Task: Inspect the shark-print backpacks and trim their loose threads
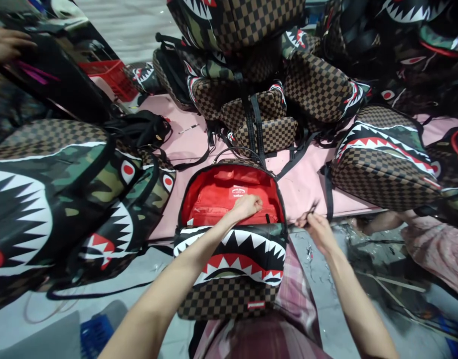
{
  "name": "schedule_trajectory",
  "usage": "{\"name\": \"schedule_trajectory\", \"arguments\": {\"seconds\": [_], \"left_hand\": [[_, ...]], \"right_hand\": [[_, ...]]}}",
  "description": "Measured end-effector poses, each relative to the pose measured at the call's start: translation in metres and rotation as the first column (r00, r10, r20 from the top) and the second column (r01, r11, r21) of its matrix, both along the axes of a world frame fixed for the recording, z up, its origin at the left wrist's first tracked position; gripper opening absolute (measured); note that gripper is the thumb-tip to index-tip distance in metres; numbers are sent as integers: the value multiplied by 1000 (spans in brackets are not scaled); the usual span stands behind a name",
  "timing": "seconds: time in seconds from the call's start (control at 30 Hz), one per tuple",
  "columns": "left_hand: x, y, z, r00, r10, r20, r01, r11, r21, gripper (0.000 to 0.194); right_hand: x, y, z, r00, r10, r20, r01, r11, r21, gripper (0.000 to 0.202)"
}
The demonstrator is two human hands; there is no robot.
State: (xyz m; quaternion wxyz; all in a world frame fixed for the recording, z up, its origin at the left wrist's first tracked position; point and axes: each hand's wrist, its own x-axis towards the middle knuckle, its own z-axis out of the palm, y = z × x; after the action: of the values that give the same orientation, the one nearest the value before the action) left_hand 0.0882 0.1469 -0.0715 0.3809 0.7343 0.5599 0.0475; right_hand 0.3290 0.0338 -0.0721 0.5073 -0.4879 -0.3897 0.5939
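Note:
In front of me a backpack (229,299) stands unzipped, its checked brown front printed with a shark mouth and its red lining (214,182) showing. My left hand (247,207) is inside the opening, over the lining, with the fingers curled closed. Whatever they may pinch is too small to make out. To the right of the bag, my right hand (316,227) is raised and closed on small dark thread snips (313,205), whose tips point up and are blurred. The white label (238,191) on the lining lies just behind my left hand. A thin handle loop (238,149) rises at the bag's back.
Finished-looking shark backpacks (23,199) crowd the left side. More checked bags (258,112) are piled at the back, and another bag (385,164) lies at the right on the pink table (303,187). Another person's hand (8,44) shows at far left; a red crate (109,77) stands behind.

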Motion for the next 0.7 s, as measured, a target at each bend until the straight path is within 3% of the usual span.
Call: {"name": "schedule_trajectory", "arguments": {"seconds": [0.13,0.27,0.47,0.63,0.7], "left_hand": [[8,5,-7,999,48,-22,-48,999,3,28],[-1,9,-8,998,50,43,-46,995,-85,42],[-18,1,5,975,-47,218,108,954,-279,26],[-20,-1,0,963,50,266,45,940,-337,29],[-20,0,-3,960,59,274,38,941,-336,29]], "right_hand": [[-46,1,2,989,96,115,-100,995,29,32],[-57,6,1,949,83,305,-103,993,50,23],[-56,15,9,800,41,599,-172,972,163,13],[-82,37,6,735,-30,677,-240,922,302,12],[-91,46,-2,660,-55,749,-254,922,292,17]]}}
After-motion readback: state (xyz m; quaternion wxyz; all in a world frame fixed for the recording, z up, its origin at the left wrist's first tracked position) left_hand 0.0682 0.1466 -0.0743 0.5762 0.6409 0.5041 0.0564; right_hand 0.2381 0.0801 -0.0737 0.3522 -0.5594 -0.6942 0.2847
